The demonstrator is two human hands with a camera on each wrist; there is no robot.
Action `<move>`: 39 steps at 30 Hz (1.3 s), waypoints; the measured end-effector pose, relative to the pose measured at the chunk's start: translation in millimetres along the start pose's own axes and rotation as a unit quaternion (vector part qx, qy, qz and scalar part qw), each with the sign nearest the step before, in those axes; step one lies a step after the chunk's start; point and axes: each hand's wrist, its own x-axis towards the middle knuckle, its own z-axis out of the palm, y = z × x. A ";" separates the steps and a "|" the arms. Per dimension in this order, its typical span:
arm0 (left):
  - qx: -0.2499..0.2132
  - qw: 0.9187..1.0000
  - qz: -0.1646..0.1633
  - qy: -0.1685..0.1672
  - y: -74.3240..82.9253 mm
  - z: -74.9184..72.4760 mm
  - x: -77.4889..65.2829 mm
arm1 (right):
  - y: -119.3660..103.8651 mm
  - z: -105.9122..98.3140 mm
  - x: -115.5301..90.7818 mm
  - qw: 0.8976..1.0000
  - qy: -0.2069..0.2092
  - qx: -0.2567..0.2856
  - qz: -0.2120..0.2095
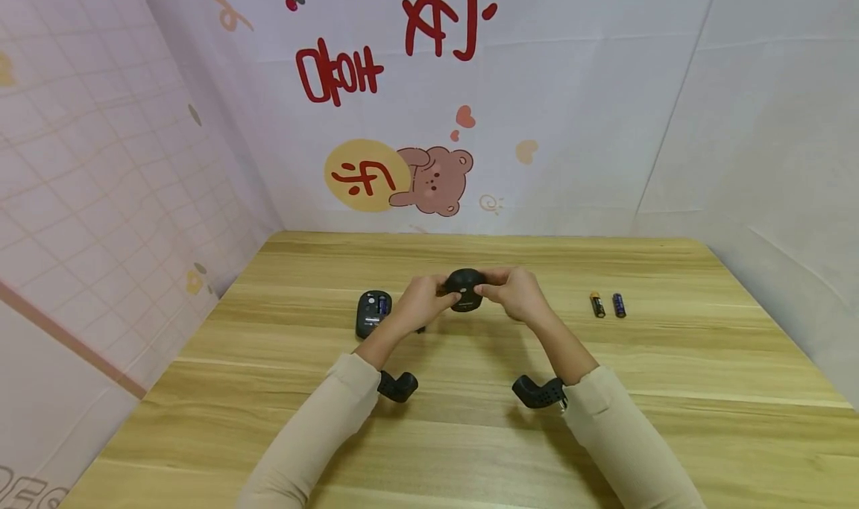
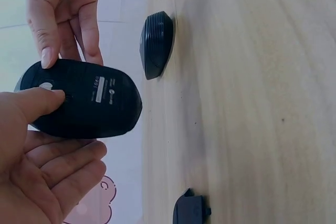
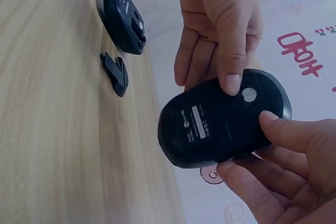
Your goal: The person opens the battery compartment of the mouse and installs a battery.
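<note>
A black computer mouse (image 1: pixel 464 291) is held off the table between both hands, its underside with printed label and pale round spot facing the wrist cameras. My left hand (image 1: pixel 421 302) pinches one side, thumb on the underside and fingers behind. From the other side my right hand (image 1: pixel 515 294) grips it, thumb likewise on the underside. A second mouse (image 1: pixel 372 304) lies upside down to the left, its compartment uncovered with a blue battery inside. Beside that mouse lies a black battery cover (image 3: pixel 116 74), mostly hidden by the left arm in the head view.
Two batteries, one black and orange (image 1: pixel 597 305) and one blue (image 1: pixel 619 305), lie on the wooden table (image 1: pixel 463 457) at right. A black ribbed object (image 2: pixel 156 45) rests on the table; I cannot tell its kind. A printed cloth (image 1: pixel 570 121) hangs behind.
</note>
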 end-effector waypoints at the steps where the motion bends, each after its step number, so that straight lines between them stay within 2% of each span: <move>1: -0.001 1.000 -0.003 -0.001 -0.2 0.5 -0.4 | -0.3 -0.1 -0.2 1.000 0.001 0.007 0.005; 6: -0.024 1.000 -0.015 -0.005 -0.6 1.8 -2.2 | -1.5 -0.6 -0.2 0.999 0.003 0.031 0.023; 10: -0.066 0.997 -0.028 -0.011 1.1 2.9 -5.3 | -2.1 -1.1 -0.3 0.998 -0.002 0.054 0.033; 15: -0.143 0.988 -0.059 -0.011 4.2 4.8 -8.8 | -0.3 -1.5 0.1 0.997 -0.019 0.068 0.023; 20: -0.193 0.979 -0.060 -0.002 4.9 7.0 -10.5 | 1.2 -0.5 0.5 0.996 -0.024 0.076 0.027; 30: -0.231 0.971 -0.065 0.005 4.5 7.5 -14.6 | -0.3 3.1 -3.0 0.995 -0.030 0.088 0.044; 35: -0.228 0.971 -0.075 0.011 7.2 4.8 -17.6 | -0.9 4.9 -3.8 0.990 -0.035 0.126 0.046; 39: -0.221 0.971 -0.085 0.019 9.1 3.5 -18.6 | -1.5 5.0 -4.4 0.990 -0.035 0.131 0.047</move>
